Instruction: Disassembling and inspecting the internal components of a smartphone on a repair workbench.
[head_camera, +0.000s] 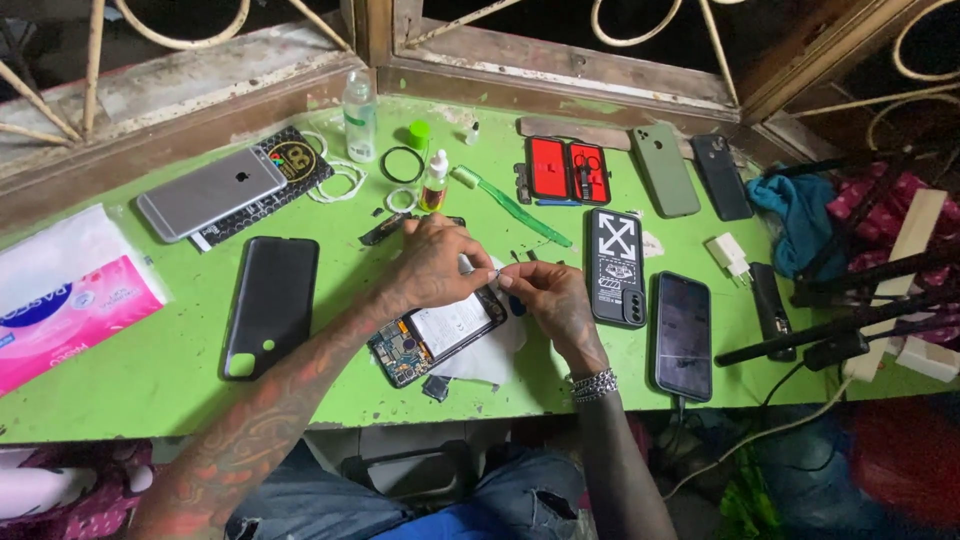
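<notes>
The opened smartphone (437, 338) lies on the green table (150, 385) with its back cover already off, so the battery and the blue circuit board at its lower end are bare; this part of the work looks done, while the inside parts are still all in place, and I judge that the main repairing is not finished yet. The left hand (432, 268) rests on the upper end of the phone and presses it down, with the fingers curled together over the top edge. The right hand (548, 300) is just beside it, to the right, and its thumb and forefinger are pinched on a small thin thing, maybe a tiny screw or a strip, but it is too small to tell. Both hands meet above the upper right corner of the phone, so the phone body stretches from under the left hand down and to the left, toward the person. Under the phone is a white paper sheet (480, 362). Behind the hands, farther from the person, stand a small dropper bottle (435, 182) and a green toothbrush (510, 205). To the right of the right hand, just beside it, lies a phone in a black case with white cross (615, 266), and left of the left forearm, well apart, lies a black back cover (270, 303).
</notes>
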